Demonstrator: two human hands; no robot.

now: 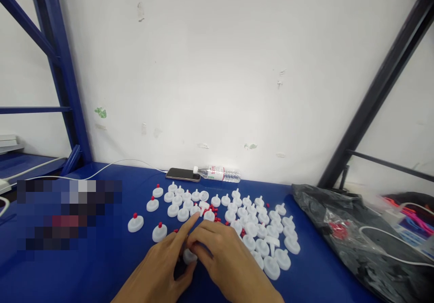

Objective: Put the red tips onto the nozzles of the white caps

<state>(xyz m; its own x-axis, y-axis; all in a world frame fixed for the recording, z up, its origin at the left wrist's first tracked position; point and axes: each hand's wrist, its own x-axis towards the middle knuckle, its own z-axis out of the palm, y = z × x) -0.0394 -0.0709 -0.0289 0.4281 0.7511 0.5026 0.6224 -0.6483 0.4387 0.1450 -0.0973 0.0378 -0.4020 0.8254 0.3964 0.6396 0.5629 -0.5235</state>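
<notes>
Head camera: the left hand (166, 258) pinches a white plastic spout cap (189, 258) between thumb and fingers; the right hand (225, 253) curls over its top, hiding whether it pinches anything. The cap looks light, stiff and slightly slippery, best held by its broad rim. Left of the grip stand red-tipped caps (159, 234); rightward and beyond, bare-spouted caps (271, 268); farthest, a smartphone (179, 174) and water bottle (219, 173).
</notes>
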